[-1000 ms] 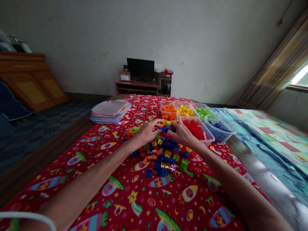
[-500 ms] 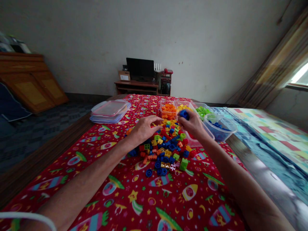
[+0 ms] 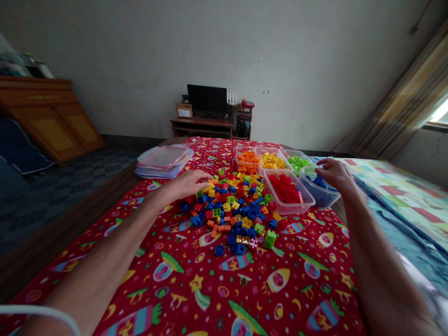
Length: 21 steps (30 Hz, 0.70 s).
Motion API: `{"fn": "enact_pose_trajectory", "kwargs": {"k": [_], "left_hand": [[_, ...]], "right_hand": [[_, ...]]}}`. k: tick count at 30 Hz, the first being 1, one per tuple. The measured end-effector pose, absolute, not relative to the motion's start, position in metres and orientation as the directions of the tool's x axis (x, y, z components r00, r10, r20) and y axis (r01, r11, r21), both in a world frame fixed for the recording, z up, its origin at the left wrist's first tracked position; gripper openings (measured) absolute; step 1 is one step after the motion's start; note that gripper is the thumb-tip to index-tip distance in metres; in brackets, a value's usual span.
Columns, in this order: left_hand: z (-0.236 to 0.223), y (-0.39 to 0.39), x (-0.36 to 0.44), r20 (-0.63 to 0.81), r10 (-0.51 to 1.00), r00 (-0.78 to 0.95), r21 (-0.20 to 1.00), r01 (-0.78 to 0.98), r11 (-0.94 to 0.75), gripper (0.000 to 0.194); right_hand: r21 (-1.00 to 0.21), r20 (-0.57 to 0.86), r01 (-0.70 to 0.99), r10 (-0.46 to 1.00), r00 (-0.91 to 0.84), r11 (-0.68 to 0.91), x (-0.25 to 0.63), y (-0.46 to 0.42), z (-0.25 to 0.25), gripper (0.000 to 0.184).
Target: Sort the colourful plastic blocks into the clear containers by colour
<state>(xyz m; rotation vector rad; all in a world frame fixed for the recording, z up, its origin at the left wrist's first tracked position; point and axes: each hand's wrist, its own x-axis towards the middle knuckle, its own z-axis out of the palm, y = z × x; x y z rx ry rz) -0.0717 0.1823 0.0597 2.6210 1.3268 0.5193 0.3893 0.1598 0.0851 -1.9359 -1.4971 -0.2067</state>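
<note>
A mixed heap of plastic building bricks [image 3: 233, 205] in several colours lies on the red patterned tablecloth [image 3: 196, 289]. My left hand [image 3: 191, 183] reaches over the heap's far left side, fingers apart near some yellow bricks; whether the fingertips touch any is unclear. Over the round clear tub [image 3: 324, 198] of blue bricks hangs my right hand [image 3: 336, 173], its fingers apart and no brick visible in them. Left of that tub stands a clear container [image 3: 304, 207] holding red bricks [image 3: 285, 189].
Behind are clear boxes of orange bricks [image 3: 248, 161], yellow bricks [image 3: 272, 161] and green bricks [image 3: 297, 162]. Stacked lids [image 3: 164, 161] lie at the table's left. A bed [image 3: 402, 200] adjoins the right side; a monitor [image 3: 207, 99] stands by the wall.
My right hand has moved right from above the heap to the blue tub, and the blue brick it held is gone from its fingers. My left hand has shifted slightly left.
</note>
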Motion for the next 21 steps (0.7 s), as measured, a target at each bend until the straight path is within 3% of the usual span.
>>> {"fn": "enact_pose_trajectory", "kwargs": {"k": [4,8,12,15,18,21], "left_hand": [[0.055,0.18,-0.067,0.15,0.789,0.596,0.297,0.734,-0.611,0.037],[0.056,0.175,-0.061,0.205,0.785,0.584,0.253,0.744,-0.619,0.036],[0.06,0.168,-0.047,0.285,0.695,0.66,0.231,0.656,-0.718,0.029],[0.056,0.158,-0.031,0.282,0.601,0.748,0.216,0.561,-0.799,0.025],[0.048,0.143,-0.013,0.264,0.517,0.814,0.182,0.484,-0.856,0.026],[0.042,0.128,0.001,0.218,0.512,0.831,0.116,0.499,-0.859,0.025]], "right_hand": [[-0.4,0.574,0.916,0.775,0.263,-0.014,0.366,0.155,0.095,0.026],[-0.319,0.629,0.93,0.775,0.065,0.181,0.317,0.136,0.109,0.025],[-0.275,0.399,0.843,0.853,-0.337,0.461,0.261,0.112,0.11,0.021],[-0.213,0.164,0.778,0.807,-0.568,0.591,0.231,0.098,0.098,0.021],[-0.168,0.024,0.725,0.738,-0.674,0.668,0.215,0.091,0.079,0.034],[-0.156,-0.009,0.693,0.7,-0.714,0.704,0.211,0.091,0.063,0.039]]}}
